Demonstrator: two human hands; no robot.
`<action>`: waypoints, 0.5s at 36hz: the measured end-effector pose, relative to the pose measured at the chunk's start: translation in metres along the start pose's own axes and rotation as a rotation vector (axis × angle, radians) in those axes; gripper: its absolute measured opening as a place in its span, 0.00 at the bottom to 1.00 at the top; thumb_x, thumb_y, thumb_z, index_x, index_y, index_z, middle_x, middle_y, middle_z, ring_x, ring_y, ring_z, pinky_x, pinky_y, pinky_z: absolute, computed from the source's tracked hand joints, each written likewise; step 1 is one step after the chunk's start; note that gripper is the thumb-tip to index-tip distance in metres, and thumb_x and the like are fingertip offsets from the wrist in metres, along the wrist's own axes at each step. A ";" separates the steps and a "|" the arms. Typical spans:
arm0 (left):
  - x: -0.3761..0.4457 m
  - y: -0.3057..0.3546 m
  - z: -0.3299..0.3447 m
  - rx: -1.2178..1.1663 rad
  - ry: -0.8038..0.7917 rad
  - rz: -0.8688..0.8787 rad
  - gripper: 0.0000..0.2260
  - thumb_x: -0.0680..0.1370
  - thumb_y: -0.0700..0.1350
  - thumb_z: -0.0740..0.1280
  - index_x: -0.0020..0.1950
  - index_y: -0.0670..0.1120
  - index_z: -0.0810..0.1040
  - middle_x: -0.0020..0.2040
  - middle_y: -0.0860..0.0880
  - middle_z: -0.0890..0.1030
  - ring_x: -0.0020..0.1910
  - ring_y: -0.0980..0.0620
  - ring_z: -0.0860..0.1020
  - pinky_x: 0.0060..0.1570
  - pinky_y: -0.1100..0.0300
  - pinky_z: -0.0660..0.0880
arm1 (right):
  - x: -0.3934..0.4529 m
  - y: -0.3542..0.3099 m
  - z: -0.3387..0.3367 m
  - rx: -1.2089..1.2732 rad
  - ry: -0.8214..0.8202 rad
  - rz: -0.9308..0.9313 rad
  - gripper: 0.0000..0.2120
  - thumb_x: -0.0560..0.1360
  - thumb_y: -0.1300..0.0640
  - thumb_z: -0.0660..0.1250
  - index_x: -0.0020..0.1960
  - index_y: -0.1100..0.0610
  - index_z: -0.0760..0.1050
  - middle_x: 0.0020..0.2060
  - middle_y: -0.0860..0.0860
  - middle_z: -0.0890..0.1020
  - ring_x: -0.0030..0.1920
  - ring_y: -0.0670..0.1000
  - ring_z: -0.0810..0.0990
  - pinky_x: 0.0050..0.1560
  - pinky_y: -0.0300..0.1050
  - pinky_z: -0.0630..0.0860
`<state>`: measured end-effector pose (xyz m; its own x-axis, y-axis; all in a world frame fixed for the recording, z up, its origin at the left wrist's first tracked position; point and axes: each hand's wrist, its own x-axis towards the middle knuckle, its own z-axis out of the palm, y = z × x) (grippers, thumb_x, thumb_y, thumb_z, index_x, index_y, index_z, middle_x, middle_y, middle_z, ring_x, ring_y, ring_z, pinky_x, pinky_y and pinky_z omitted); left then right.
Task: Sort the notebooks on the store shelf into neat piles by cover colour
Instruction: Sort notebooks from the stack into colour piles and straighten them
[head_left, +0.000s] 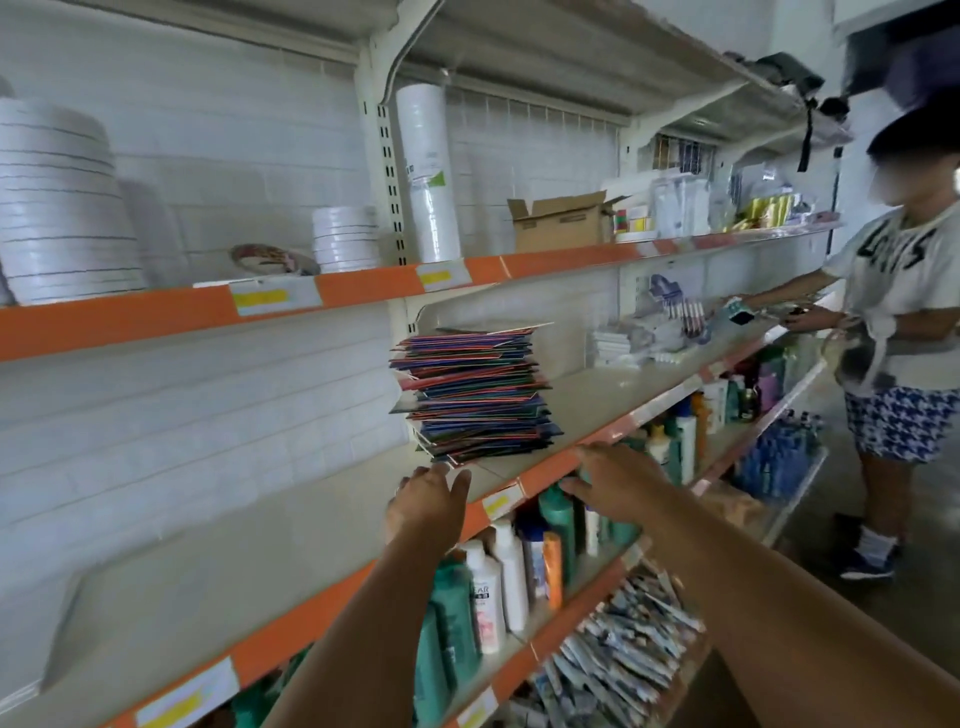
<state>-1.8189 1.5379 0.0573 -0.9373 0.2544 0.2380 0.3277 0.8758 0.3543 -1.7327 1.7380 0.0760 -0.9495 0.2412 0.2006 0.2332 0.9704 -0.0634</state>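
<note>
A tall, uneven stack of thin notebooks (475, 392) with blue, red and green covers mixed together stands on the middle shelf (270, 540), close to its orange front edge. Both my arms reach toward it. My left hand (428, 501) is just below the stack's bottom left corner, fingers straight, holding nothing. My right hand (615, 480) hovers at the shelf edge, below and to the right of the stack, fingers spread and empty. Neither hand plainly touches the notebooks.
Left of the stack lies a long stretch of bare shelf. White plate stacks (62, 208) and a cardboard box (563, 221) sit on the shelf above. Shampoo bottles (498, 587) fill the shelf below. Another person (898, 332) stands at the right, handling goods.
</note>
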 end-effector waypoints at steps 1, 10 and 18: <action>0.005 0.007 0.001 0.005 0.012 0.004 0.21 0.82 0.59 0.51 0.70 0.50 0.69 0.66 0.47 0.73 0.65 0.46 0.71 0.60 0.52 0.70 | 0.005 0.006 -0.002 -0.007 0.006 -0.001 0.26 0.79 0.40 0.57 0.72 0.53 0.64 0.66 0.53 0.73 0.65 0.55 0.72 0.62 0.49 0.70; 0.071 0.055 0.007 -0.001 0.139 0.035 0.17 0.81 0.56 0.55 0.65 0.48 0.70 0.62 0.47 0.74 0.61 0.46 0.74 0.56 0.51 0.75 | 0.059 0.046 -0.028 -0.066 0.046 0.009 0.24 0.80 0.44 0.56 0.72 0.54 0.63 0.65 0.55 0.73 0.63 0.56 0.73 0.61 0.51 0.70; 0.129 0.089 -0.003 -0.080 0.280 0.065 0.19 0.81 0.51 0.61 0.70 0.48 0.66 0.66 0.47 0.72 0.66 0.45 0.70 0.59 0.49 0.74 | 0.123 0.064 -0.039 -0.039 0.084 -0.015 0.24 0.81 0.45 0.57 0.73 0.54 0.61 0.67 0.55 0.72 0.64 0.56 0.71 0.62 0.49 0.69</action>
<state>-1.9103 1.6477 0.1219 -0.8483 0.1762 0.4993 0.4049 0.8236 0.3972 -1.8265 1.8299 0.1349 -0.9324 0.2256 0.2824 0.2289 0.9732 -0.0217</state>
